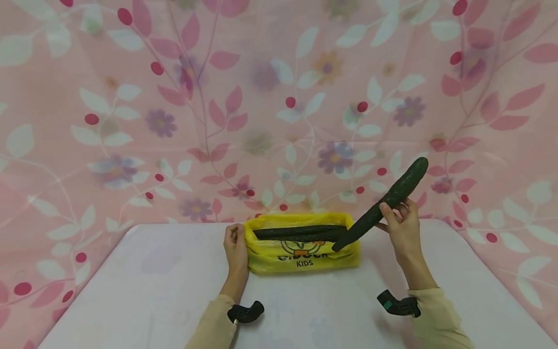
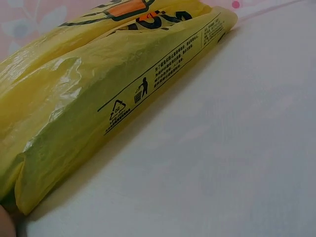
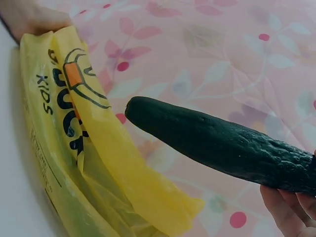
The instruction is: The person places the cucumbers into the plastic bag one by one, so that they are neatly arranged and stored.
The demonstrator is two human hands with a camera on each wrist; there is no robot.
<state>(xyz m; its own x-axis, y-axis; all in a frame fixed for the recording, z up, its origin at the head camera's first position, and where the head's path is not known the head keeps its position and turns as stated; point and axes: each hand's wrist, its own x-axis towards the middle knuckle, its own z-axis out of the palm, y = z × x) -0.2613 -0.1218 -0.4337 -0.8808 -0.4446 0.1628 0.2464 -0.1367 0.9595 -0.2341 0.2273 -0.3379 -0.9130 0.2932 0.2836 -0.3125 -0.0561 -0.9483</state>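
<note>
A yellow plastic bag (image 1: 261,261) with black "KIDS" lettering lies on the table, its mouth spread wide. Inside the opening rests a dark green cucumber (image 1: 301,234), stretched along the bag's length. My left hand (image 1: 236,249) grips the bag's left edge. In my right hand (image 1: 404,230) a second cucumber (image 1: 394,194) is pinched between thumb and fingers, raised and tilted, its lower end overlapping the bag's right side in the head view. The right wrist view shows this cucumber's blunt tip (image 3: 143,111) beside the bag.
A white cloth (image 1: 144,291) covers the table. Behind it hangs a pink curtain (image 1: 270,121) with flowers and leaves. Black devices are strapped to the left wrist (image 1: 246,312) and the right wrist (image 1: 398,304).
</note>
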